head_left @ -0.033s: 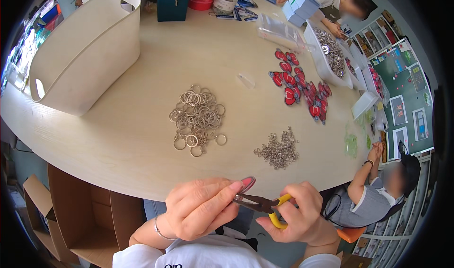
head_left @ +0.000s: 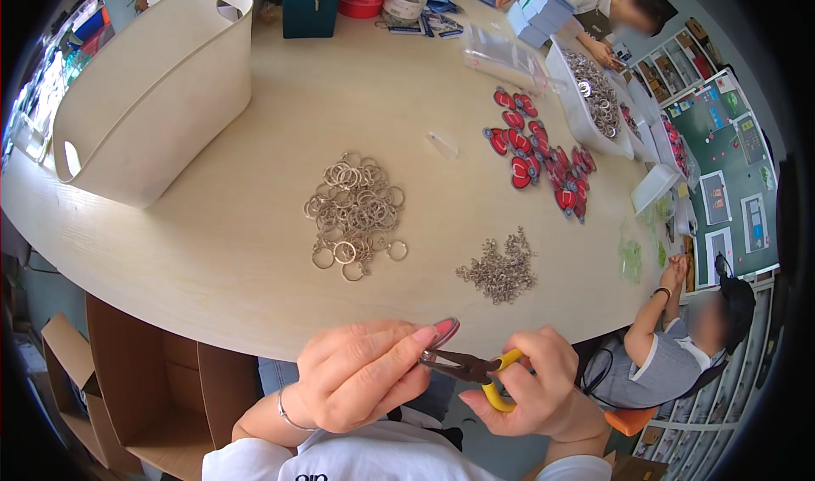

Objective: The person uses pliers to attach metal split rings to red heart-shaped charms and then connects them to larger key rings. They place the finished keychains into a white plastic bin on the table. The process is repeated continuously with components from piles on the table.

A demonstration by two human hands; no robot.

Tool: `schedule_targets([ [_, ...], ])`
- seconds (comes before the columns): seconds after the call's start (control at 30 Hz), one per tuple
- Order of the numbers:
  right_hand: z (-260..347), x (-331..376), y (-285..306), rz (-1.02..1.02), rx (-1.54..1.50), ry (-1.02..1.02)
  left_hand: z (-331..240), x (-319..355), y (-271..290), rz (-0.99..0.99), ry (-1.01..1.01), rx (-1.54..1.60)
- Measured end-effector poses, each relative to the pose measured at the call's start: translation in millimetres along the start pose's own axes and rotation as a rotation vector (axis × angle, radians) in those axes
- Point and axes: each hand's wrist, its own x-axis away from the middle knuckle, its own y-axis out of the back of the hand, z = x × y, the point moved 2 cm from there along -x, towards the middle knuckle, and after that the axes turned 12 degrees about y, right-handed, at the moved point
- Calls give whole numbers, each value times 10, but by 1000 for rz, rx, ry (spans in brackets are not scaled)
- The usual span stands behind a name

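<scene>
While left hand (head_left: 365,377) (curled) pinches red charm (head_left: 444,331) | right hand (head_left: 543,388) grips pliers (head_left: 475,366)

At 5 o'clock, the pliers (head_left: 474,367) are showing yellow handles (head_left: 499,399) and dark metal, the nearby badge (head_left: 444,331) red edged with grey. Loose badges (head_left: 538,146) at 2 are displaying red with pale markings. Rings (head_left: 352,209) at 9 and links (head_left: 501,275) at 4 are gleaming silver. The basket (head_left: 161,90) at 10 is looking cream, the box (head_left: 309,10) at 11 dark teal, the worktop (head_left: 238,260) pale beige.
</scene>
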Motion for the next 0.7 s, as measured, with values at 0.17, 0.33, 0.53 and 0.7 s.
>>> schedule_targets([
  [0.17,51,15,-60,-31,84,36,-20,17,29,-1,-10,-55],
  [0.33,94,-1,-65,-41,108,9,-30,13,31,-18,-26,-117],
  [0.53,97,-16,-24,-9,123,33,-44,1,44,-19,-58,-150],
  [0.7,100,11,-29,-26,112,52,-40,17,41,-22,-58,-127],
])
